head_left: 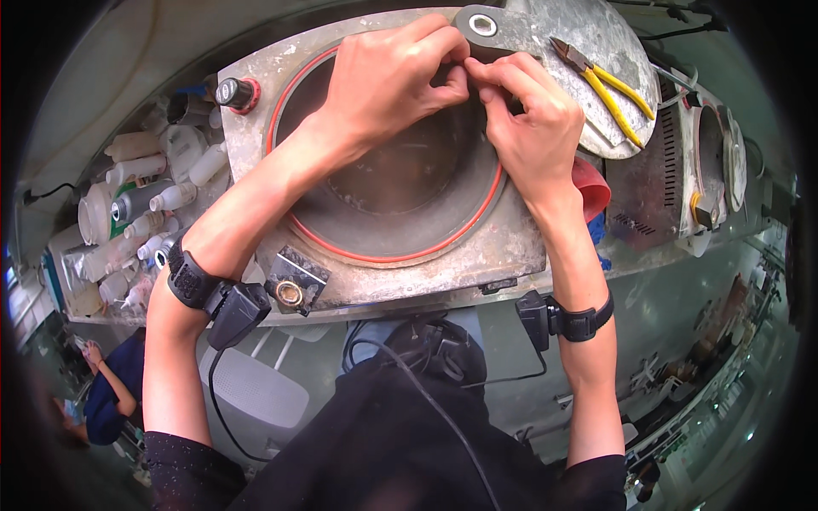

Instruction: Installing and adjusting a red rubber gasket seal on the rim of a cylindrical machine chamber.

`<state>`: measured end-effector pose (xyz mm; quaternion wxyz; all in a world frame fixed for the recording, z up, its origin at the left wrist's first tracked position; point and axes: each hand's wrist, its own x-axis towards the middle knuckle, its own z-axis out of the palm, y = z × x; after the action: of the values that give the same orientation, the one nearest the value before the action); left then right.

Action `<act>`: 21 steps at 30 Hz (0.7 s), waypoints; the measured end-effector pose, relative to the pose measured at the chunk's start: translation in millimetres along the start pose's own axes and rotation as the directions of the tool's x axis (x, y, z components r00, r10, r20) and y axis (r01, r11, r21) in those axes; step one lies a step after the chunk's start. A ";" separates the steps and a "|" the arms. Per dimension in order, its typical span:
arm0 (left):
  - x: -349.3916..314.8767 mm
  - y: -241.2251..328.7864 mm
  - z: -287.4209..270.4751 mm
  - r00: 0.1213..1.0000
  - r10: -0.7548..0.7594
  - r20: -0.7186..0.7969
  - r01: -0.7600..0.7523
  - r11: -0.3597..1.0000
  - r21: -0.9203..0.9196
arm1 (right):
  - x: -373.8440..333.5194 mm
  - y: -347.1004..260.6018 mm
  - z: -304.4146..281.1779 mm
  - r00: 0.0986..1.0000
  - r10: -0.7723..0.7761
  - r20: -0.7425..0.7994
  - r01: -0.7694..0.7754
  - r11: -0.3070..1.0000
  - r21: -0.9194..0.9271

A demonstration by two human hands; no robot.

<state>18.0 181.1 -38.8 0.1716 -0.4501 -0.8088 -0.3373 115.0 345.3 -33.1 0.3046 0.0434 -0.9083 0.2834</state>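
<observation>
Above the far side of a round, deep metal chamber [341, 237] with a red-orange sealing ring [400, 258], my two hands come together. My left hand [396, 77] has its fingers curled in a pinch, and my right hand [532, 115] pinches close beside it, fingertips nearly touching. Whatever lies between the fingertips is too small to make out. Just beyond them is a grey hinge arm [520, 34] of the swung-open round lid [630, 145]. Yellow-handled cutting pliers [607, 92] rest on that lid, to the right of my right hand.
Several plastic bottles [175, 197] crowd the left. A black knob with a red base [238, 93] stands at the machine's far left corner. Near its front edge lies a small bag with a metal ring [290, 294]. A red cup-shaped thing [590, 187] sits right; another person [115, 383] is lower left.
</observation>
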 end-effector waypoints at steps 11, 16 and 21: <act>-6.0 -13.9 5.9 0.997 -0.022 0.081 0.049 0.932 -0.359 | -0.1 -4.5 2.8 0.998 0.061 0.001 -0.061 0.997 -0.039; 3.7 -6.8 -5.4 0.994 -0.006 0.109 0.035 0.962 -0.271 | -1.0 -7.4 5.0 0.999 0.048 -0.024 -0.049 0.998 -0.036; 3.6 -4.3 3.5 0.996 0.018 0.082 -0.008 0.993 -0.120 | -2.8 -8.0 9.1 0.997 0.044 -0.065 -0.048 0.996 -0.070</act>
<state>12.5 184.2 -40.9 0.1128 -0.4784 -0.7906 -0.3652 114.5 333.4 -36.8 0.3282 0.0025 -0.9084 0.2589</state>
